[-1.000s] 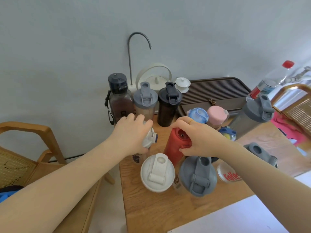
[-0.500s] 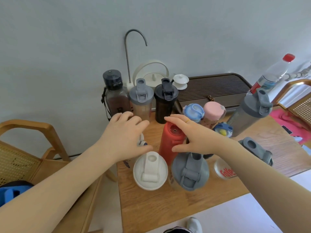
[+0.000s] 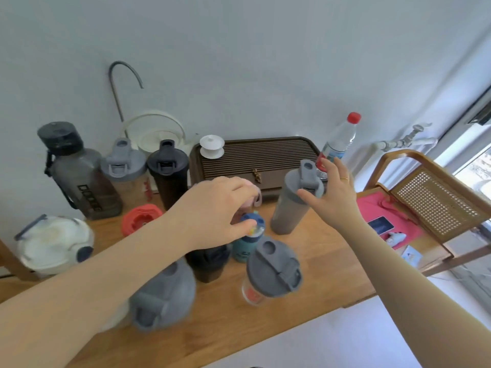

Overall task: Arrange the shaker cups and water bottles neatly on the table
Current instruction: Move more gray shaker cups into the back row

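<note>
Many shaker cups and bottles crowd the wooden table (image 3: 326,264). My left hand (image 3: 218,208) reaches over a pink bottle (image 3: 257,200), fingers curled above its top, thumb touching the lid of a small teal bottle (image 3: 245,248). My right hand (image 3: 332,197) is spread beside the lid of a tall grey shaker (image 3: 288,211), fingertips touching it. A red bottle (image 3: 140,219), a black cup (image 3: 208,264) and two grey-lidded shakers (image 3: 164,293) (image 3: 273,269) stand nearer me. A white-lidded bottle (image 3: 53,243) is at the left edge.
Along the wall stand a big dark bottle (image 3: 79,181), a grey-lidded shaker (image 3: 123,168), a black shaker (image 3: 167,171), a white kettle (image 3: 156,134) and a brown tea tray (image 3: 255,158). A red-capped plastic bottle (image 3: 340,139) stands behind my right hand. A cane chair (image 3: 435,195) is at right.
My left hand left the white-lidded bottle and moved right to the pink bottle. My right hand let go of the red bottle and moved to the tall grey shaker. The view swung right.
</note>
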`<state>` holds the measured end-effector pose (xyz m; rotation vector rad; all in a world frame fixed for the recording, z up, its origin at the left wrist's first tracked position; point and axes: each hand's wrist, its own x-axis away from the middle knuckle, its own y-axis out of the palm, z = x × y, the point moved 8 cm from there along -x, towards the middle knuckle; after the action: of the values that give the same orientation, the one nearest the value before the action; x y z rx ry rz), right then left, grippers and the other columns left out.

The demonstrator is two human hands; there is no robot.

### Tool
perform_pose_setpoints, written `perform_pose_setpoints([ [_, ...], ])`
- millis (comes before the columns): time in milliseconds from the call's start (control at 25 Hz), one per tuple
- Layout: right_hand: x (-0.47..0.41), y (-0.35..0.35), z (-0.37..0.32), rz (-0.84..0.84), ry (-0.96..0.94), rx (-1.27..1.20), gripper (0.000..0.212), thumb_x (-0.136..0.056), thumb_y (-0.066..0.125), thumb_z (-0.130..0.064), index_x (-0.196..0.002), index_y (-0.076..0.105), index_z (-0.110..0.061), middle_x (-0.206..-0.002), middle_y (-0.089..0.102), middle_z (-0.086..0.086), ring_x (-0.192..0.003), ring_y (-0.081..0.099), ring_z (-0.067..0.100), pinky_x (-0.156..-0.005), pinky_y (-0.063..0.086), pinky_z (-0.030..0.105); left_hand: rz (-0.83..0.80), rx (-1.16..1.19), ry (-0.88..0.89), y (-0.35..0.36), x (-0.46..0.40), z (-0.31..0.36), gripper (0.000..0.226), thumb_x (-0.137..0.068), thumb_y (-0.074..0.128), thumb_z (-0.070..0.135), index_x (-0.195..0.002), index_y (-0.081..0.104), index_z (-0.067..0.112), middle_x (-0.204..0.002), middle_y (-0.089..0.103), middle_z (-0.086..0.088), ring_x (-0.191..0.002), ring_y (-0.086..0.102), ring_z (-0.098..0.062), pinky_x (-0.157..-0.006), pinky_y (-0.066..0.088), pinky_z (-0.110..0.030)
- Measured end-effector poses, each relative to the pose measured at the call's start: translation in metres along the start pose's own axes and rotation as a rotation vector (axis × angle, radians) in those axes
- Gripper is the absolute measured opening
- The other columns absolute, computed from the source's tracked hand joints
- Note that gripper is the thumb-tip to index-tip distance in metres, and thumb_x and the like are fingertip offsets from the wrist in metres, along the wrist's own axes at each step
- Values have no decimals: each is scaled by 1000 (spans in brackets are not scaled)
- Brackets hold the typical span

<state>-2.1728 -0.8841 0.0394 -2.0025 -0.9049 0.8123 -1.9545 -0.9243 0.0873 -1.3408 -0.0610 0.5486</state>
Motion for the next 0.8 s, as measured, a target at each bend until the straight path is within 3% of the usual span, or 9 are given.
perform_pose_setpoints([
  [80,-15,13,27,-122,81,-90,96,-70,73,-42,-144,16,-16,-153,17,12,-141,16,31,-113,24,51,-20,22,-17,15,-13,16,54,-78,50,51,-120,53,18,-116,58,2,-104,53,-17,-75,38,-23],
  [200,-30,37,38,-237,39,-157,107,-67,77,-39,-146,7,-21,-155,13,9,-142,16,28,-113,27,49,-91,34,-88,42,-15,34,71,-67,35,66,-119,50,20,-114,56,3,-98,57,-18,-74,50,-32],
  [360,-44,53,40,-287,20,-367,111,-64,80,-35,-146,5,-23,-153,22,6,-138,27,23,-109,33,42,-262,-28,-260,80,-1,52,88,-62,54,74,-130,31,23,-126,41,6,-109,44,-14,-88,45,-33],
  [520,-40,52,44,-258,-38,-316,108,-66,78,-32,-145,6,-24,-149,27,8,-135,32,25,-105,38,42,-368,-181,-428,107,10,57,110,-55,59,78,-139,13,21,-141,25,0,-121,36,-19,-92,42,-34],
  [640,-21,41,52,-226,-78,-329,106,-65,78,-30,-145,8,-24,-148,29,7,-134,32,24,-104,37,40,-388,-255,-475,117,12,58,111,-57,60,76,-139,9,22,-142,19,-6,-116,41,-24,-86,45,-35],
  [800,5,20,42,-147,-210,-147,103,-65,75,-36,-145,12,-23,-145,34,7,-130,34,30,-103,34,43,-359,-227,-451,121,9,59,96,-64,61,68,-136,17,23,-135,22,-6,-106,47,-22,-79,47,-32],
])
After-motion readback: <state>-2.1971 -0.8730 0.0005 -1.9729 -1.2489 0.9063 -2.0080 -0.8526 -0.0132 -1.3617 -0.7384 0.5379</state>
